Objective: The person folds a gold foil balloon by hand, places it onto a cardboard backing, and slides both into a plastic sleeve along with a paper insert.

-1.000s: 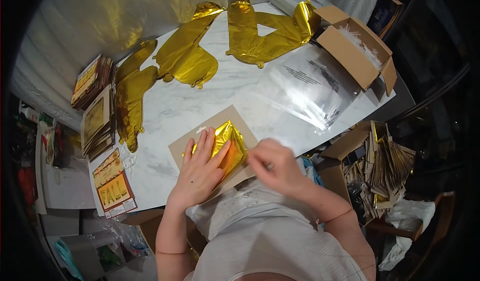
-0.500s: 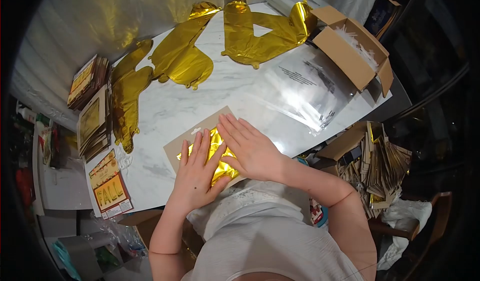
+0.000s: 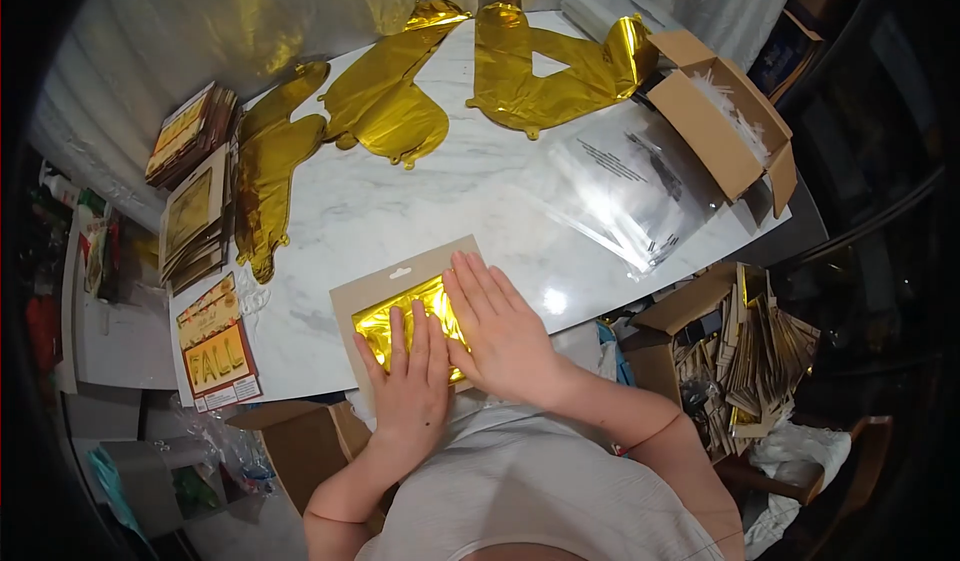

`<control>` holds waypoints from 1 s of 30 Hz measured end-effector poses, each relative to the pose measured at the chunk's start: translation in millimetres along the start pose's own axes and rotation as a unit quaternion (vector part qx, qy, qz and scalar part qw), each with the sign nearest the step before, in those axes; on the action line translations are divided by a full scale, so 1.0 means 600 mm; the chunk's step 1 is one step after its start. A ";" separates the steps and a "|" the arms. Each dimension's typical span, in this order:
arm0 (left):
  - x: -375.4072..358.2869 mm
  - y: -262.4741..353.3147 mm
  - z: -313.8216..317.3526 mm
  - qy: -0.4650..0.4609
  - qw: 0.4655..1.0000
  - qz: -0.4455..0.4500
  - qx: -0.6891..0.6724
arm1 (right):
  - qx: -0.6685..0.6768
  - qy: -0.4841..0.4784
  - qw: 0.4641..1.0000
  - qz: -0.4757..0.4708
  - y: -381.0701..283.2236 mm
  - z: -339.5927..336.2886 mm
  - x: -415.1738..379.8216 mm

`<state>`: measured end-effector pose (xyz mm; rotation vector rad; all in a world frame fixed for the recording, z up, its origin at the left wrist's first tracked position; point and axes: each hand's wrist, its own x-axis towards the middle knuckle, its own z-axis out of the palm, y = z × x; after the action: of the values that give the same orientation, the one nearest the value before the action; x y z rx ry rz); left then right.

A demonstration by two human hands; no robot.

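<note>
Near the table's front edge lies a cardboard card (image 3: 347,286) with a small hanging slot at its top. Folded gold foil (image 3: 380,319) rests on it, wrinkled and shiny. My left hand (image 3: 412,386) presses flat on the foil's lower middle, fingers spread. Over the right part of the foil and card, my right hand (image 3: 508,336) lies flat with its fingers extended. The thumb of my right hand touches the foil near my left fingers. Neither hand grips anything. Both cover part of the foil.
Flat gold foil balloons (image 3: 385,111) lie along the back of the white table (image 3: 400,206). Clear plastic bags (image 3: 625,186) and an open carton (image 3: 700,126) are on the right. Stacked cards (image 3: 195,221) and a printed FALL card (image 3: 216,356) sit left. A box of folded cards (image 3: 755,351) stands lower right.
My left hand has slid lower, uncovering more of the foil, which looks flatter and more rectangular. My right hand stays on the right side. The whole view has shifted slightly.
</note>
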<state>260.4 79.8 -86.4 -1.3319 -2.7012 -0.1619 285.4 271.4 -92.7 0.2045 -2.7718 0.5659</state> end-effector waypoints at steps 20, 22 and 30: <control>-0.024 -0.033 -0.029 -0.049 0.999 -0.010 -0.018 | 0.036 -0.052 0.997 -0.051 -0.004 -0.029 -0.022; -0.028 -0.036 -0.024 -0.051 0.999 -0.005 0.002 | 0.023 -0.061 0.996 -0.067 -0.003 -0.032 -0.024; -0.043 -0.056 -0.011 0.001 1.000 -0.002 0.012 | 0.025 0.168 0.979 0.108 0.122 -0.096 -0.025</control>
<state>249.4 38.3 -85.2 -1.3179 -2.6963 -0.1312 300.2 362.6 -73.6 -0.1711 -2.4653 0.6571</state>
